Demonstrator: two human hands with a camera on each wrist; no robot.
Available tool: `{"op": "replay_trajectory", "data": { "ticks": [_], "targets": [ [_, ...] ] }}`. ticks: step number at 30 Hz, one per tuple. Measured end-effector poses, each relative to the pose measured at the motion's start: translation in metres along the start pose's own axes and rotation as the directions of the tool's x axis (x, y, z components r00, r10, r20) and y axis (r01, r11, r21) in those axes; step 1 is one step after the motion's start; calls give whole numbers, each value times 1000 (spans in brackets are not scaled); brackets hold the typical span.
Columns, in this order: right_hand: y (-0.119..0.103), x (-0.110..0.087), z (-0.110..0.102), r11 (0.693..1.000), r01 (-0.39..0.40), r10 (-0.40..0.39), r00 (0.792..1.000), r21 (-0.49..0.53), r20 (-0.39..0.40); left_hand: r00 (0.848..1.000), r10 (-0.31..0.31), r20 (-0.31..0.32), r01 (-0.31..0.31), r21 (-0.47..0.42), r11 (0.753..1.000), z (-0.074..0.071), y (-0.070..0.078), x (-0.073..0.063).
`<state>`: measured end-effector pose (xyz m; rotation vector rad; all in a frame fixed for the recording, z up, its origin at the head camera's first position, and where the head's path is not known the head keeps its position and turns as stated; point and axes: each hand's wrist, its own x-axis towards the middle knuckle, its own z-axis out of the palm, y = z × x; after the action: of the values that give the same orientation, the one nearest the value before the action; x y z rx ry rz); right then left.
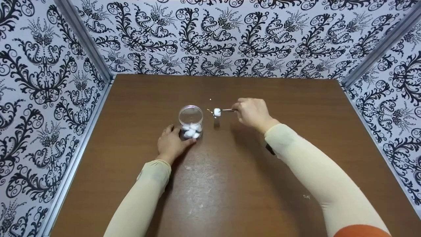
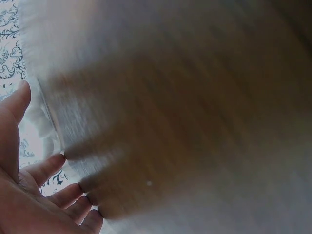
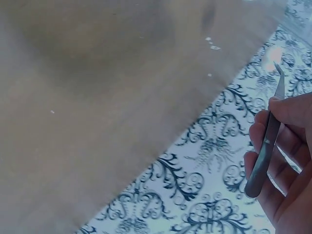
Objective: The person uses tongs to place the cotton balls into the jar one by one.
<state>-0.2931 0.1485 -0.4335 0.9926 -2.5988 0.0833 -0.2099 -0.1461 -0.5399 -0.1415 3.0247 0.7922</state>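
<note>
A clear round jar (image 1: 191,116) stands on the brown table with several white cotton balls (image 1: 190,133) in its lower part. My left hand (image 1: 172,143) holds the jar low down, thumb along the near side and fingers at the left; the left wrist view shows part of the jar (image 2: 39,122) between thumb and index finger. To the right of the jar, my right hand (image 1: 251,112) grips bent-tip metal tweezers (image 3: 265,151). At their tips is one white cotton ball (image 1: 217,112), held above the table and apart from the jar.
Small white bits (image 1: 210,111) lie on the table (image 1: 210,197) near the jar, and a pale scrap (image 1: 306,197) lies at the front right. Patterned walls (image 1: 210,36) with metal corner posts enclose the table at the back and sides.
</note>
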Motion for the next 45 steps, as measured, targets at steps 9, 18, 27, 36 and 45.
{"op": "replay_trajectory", "data": {
  "ticks": [9, 18, 27, 36, 45],
  "targets": [
    [-9, 8, -20, 999, 48, -48, 998, -6, -48, 1000, -6, 3, 6, -2, 1000, 1, -2, 1],
    [-17, 14, -28, 997, 72, -72, 993, -4, -93, 1000, -3, -4, 3, -9, 1000, 2, -2, 1],
    [-34, 24, -31, 996, 89, -87, 991, 12, -104, 1000, 9, 1, -9, 8, 1000, 0, -2, 0],
    [-54, 34, -22, 994, 111, -109, 991, 23, -71, 1000, 0, -2, 0, 5, 1000, 0, 0, 0],
    [-65, 39, -14, 989, 145, -144, 989, 20, -44, 1000, -1, -16, 1, 1, 1000, 1, 1, 0]
  ]
}}
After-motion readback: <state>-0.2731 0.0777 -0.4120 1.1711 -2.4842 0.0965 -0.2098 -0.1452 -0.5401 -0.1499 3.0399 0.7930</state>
